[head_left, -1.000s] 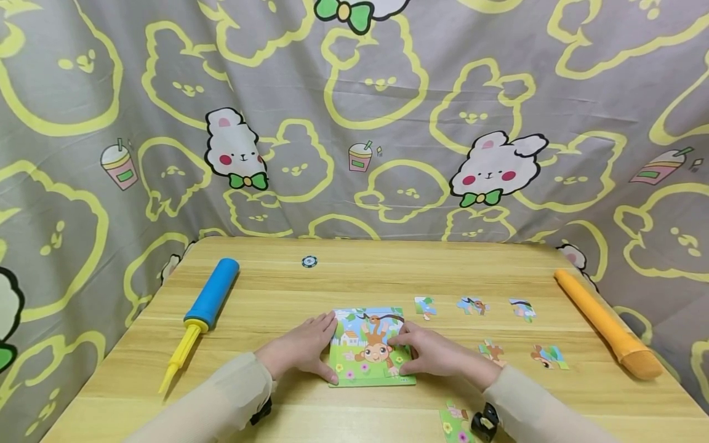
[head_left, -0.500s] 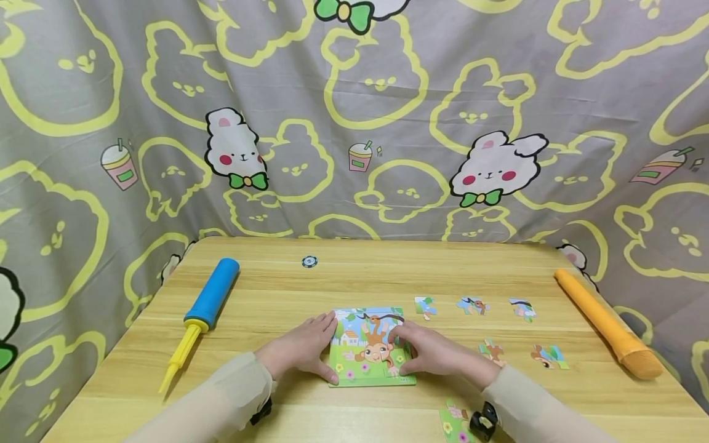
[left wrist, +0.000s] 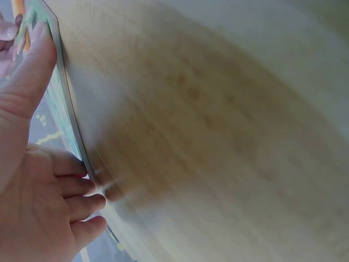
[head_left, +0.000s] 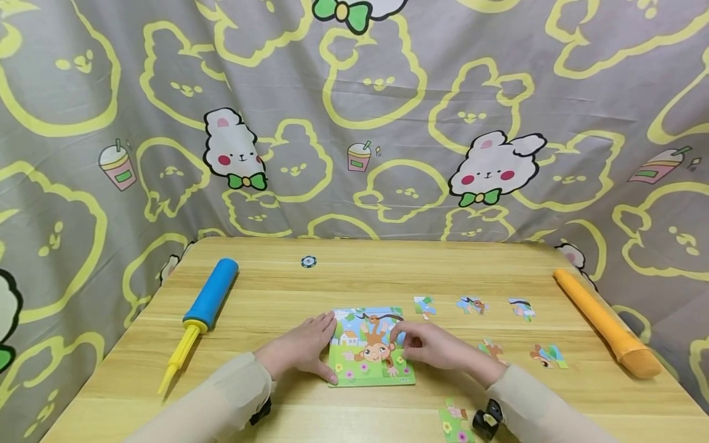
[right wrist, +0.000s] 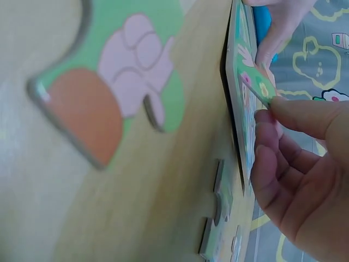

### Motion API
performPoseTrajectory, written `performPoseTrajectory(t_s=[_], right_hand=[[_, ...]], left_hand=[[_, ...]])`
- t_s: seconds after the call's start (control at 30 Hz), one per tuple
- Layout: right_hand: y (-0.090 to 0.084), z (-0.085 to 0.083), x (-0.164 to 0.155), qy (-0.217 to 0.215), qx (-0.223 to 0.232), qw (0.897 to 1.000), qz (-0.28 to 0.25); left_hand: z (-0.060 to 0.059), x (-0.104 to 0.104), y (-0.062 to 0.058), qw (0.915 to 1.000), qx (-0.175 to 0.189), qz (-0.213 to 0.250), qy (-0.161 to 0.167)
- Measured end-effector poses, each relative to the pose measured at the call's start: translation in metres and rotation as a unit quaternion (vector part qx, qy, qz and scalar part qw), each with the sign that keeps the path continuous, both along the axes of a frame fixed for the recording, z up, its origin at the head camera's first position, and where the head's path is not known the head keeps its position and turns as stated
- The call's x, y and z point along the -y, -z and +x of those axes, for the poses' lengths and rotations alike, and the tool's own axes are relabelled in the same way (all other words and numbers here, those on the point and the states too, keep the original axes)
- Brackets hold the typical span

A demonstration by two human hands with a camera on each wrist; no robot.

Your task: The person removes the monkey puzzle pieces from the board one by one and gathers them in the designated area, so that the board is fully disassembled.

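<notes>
The left hand (head_left: 301,349) lies flat on the worktop (head_left: 310,289), fingers straight and relaxed, its fingertips and thumb pressed against the left edge of the puzzle board (head_left: 370,348); the left wrist view shows the thumb (left wrist: 30,65) along the board's rim and the other fingers touching it lower down. The right hand (head_left: 434,346) has its fingers curled and pinches a puzzle piece (right wrist: 256,82) between thumb and fingertips, the piece tilted up off the board's right part, as the right wrist view shows.

The puzzle board, with its monkey picture, sits between the two hands, near the front middle of the worktop.

To the right of the right hand loose pieces lie apart from one another: three in a row behind it (head_left: 424,305) (head_left: 472,304) (head_left: 522,309), two more near the wrist (head_left: 490,349) (head_left: 548,355). Another green piece (head_left: 456,424) lies at the front edge beside the right sleeve (head_left: 532,406). Nothing lies between the hands and the board.

Farther out, a blue and yellow pump (head_left: 200,314) lies at the left, an orange tube (head_left: 606,323) at the right, and a small round token (head_left: 308,261) sits toward the back. A rabbit-print cloth (head_left: 354,123) hangs behind.
</notes>
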State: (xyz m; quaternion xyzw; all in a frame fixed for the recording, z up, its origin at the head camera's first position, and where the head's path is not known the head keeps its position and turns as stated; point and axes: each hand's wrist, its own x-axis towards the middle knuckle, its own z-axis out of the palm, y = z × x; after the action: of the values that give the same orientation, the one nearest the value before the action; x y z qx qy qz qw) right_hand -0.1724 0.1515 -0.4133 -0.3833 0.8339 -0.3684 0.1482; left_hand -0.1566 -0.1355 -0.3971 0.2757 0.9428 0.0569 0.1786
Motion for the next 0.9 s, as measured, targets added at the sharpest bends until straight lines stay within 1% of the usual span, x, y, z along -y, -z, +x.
performPoseTrajectory(t_s=[0.23,0.4,0.47,0.63,0.77,0.9], right_hand=[[-0.003,0.002,-0.002,0.007,0.027,0.999,-0.032],[-0.008,0.002,-0.014,0.017,0.031,0.998,-0.047],[-0.009,0.001,-0.021,0.017,0.030,0.998,-0.054],[-0.012,-0.001,-0.046,0.011,0.049,0.996,-0.078],[-0.014,0.000,-0.069,0.012,0.066,0.994,-0.083],[-0.018,0.004,-0.094,0.017,0.096,0.991,-0.090]], left_hand=[[0.000,0.000,-0.001,1.0000,-0.004,-0.004,0.004],[0.002,-0.001,-0.002,1.0000,-0.004,-0.002,0.004],[0.002,-0.001,-0.003,1.0000,-0.002,0.000,0.004],[0.002,0.000,-0.003,1.0000,0.000,0.004,0.005],[0.003,0.000,-0.002,1.0000,0.000,0.006,0.004],[0.003,0.000,-0.003,1.0000,-0.001,0.005,0.003]])
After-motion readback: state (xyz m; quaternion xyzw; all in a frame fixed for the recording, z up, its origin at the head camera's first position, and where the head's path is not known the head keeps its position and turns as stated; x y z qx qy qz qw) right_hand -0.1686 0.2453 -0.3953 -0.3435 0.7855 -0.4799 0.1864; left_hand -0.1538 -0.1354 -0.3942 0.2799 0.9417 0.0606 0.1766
